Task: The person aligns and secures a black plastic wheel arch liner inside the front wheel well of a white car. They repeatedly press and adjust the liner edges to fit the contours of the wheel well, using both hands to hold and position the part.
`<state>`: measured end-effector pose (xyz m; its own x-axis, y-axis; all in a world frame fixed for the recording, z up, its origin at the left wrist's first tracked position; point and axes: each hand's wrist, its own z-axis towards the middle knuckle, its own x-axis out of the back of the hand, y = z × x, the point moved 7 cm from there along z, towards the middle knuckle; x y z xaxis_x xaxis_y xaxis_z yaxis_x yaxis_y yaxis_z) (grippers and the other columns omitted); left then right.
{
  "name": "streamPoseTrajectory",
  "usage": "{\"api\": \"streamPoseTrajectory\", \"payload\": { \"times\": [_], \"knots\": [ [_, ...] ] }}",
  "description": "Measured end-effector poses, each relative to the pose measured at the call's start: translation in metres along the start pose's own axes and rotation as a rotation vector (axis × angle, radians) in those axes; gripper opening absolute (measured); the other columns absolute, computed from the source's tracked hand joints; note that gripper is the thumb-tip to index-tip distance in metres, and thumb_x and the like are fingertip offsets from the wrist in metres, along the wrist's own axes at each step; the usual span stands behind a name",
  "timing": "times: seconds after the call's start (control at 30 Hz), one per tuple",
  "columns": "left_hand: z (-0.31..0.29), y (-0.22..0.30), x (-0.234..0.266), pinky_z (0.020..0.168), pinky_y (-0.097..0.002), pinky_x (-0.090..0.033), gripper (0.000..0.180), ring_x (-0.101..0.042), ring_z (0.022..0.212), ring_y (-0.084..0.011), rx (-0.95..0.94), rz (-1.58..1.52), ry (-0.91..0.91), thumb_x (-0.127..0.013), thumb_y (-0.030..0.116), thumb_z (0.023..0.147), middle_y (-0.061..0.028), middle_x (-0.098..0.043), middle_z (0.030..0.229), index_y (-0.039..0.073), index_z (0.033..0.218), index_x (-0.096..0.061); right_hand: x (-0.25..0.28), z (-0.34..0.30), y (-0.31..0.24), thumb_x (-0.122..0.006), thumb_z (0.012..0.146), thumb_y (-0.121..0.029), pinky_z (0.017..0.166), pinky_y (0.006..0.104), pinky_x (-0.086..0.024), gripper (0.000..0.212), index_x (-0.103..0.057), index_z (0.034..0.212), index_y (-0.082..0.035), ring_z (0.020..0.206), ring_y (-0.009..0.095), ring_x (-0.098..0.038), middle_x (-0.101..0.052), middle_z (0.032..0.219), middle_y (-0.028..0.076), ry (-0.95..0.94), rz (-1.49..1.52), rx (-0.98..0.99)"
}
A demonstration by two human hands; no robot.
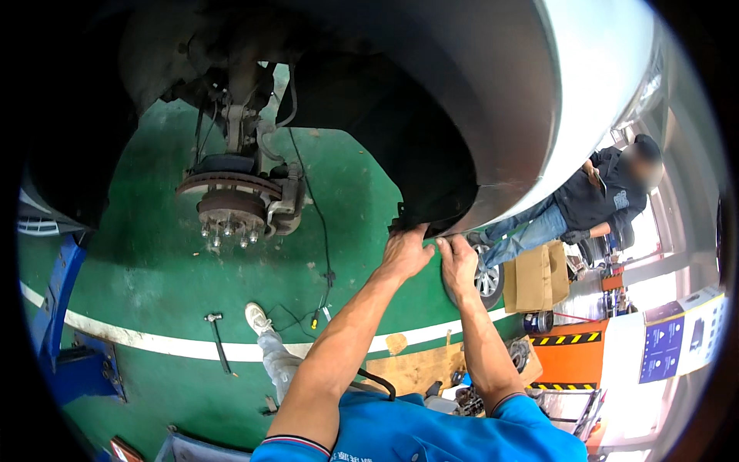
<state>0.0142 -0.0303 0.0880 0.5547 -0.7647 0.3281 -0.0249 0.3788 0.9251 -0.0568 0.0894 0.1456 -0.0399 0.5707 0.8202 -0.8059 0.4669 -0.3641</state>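
A raised car fills the upper part of the view, with its black wheel arch liner [439,165] meeting the lower edge of a silver-grey bumper [512,173]. My left hand [406,252] reaches up to the liner's bottom corner; its fingers go behind the edge and are partly hidden. Just to its right, my right hand [459,263] is closed at the bumper's lower edge, thumb up and fingers curled. To the left hangs the exposed hub with its brake disc [231,185], wheel studs and caliper [289,199], apart from both hands.
A hammer [219,343] and a screwdriver with a yellow handle [315,319] lie on the green floor, near a black cable [326,254]. A blue lift arm [61,296] stands at left. At right are another person [596,192], a wheel [490,285] and cardboard [531,281].
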Motion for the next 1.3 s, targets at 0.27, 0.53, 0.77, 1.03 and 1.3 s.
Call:
{"api": "streamPoseTrajectory", "payload": {
  "times": [0.27, 0.53, 0.77, 1.03, 1.3],
  "knots": [
    [0.005, 0.001, 0.002, 0.107, -0.0441, -0.043, 0.072, -0.054, 0.128, -0.0407, 0.08, -0.123, -0.114, -0.068, 0.04, 0.087, -0.0276, -0.056, 0.137, -0.001, 0.142, -0.048, 0.004, 0.003, -0.002, -0.069, 0.09, -0.022, 0.067, 0.0413, -0.053, 0.016, -0.069, 0.09, -0.006, 0.076, 0.035, -0.067, -0.067, 0.082, 0.014, 0.02, 0.021, 0.013],
    [0.005, 0.018, -0.009, 0.097, -0.0444, -0.049, 0.07, -0.063, 0.114, -0.0404, 0.199, -0.096, 0.097, -0.074, 0.05, 0.082, -0.0275, -0.066, 0.12, -0.004, 0.126, -0.063, -0.005, -0.008, 0.028, -0.066, 0.091, -0.03, 0.064, 0.0478, -0.05, 0.027, -0.061, 0.083, -0.005, 0.074, 0.041, -0.063, -0.063, 0.08, 0.016, 0.078, 0.023, -0.104],
    [0.004, 0.025, -0.013, 0.085, -0.0358, -0.052, 0.046, -0.069, 0.093, -0.024, 0.18, -0.188, 0.24, -0.082, 0.028, 0.081, -0.0159, -0.074, 0.104, -0.005, 0.111, -0.07, 0.001, -0.01, 0.031, -0.064, 0.09, -0.039, 0.071, 0.0504, -0.053, 0.034, -0.065, 0.083, -0.005, 0.082, 0.039, -0.066, -0.068, 0.088, 0.012, 0.01, 0.078, -0.197],
    [0.011, 0.013, -0.025, 0.083, -0.0331, -0.05, 0.037, -0.066, 0.088, -0.0172, 0.082, -0.225, 0.283, -0.082, 0.019, 0.083, -0.0118, -0.074, 0.1, -0.009, 0.106, -0.071, -0.032, -0.09, 0.096, -0.066, 0.087, -0.042, 0.081, 0.0472, -0.053, 0.036, -0.073, 0.1, -0.009, 0.095, 0.036, -0.068, -0.072, 0.1, 0.014, -0.38, 0.194, -0.463],
    [0.008, 0.033, -0.029, 0.088, -0.0325, -0.049, 0.039, -0.066, 0.093, -0.0172, 0.097, -0.194, 0.256, -0.082, 0.019, 0.083, -0.0112, -0.074, 0.104, -0.008, 0.108, -0.07, -0.133, -0.392, 0.21, -0.061, 0.085, -0.05, 0.08, 0.047, -0.054, 0.049, -0.075, 0.087, -0.004, 0.089, 0.039, -0.068, -0.072, 0.091, 0.021, -0.779, 0.109, -0.732]
  ]
}}
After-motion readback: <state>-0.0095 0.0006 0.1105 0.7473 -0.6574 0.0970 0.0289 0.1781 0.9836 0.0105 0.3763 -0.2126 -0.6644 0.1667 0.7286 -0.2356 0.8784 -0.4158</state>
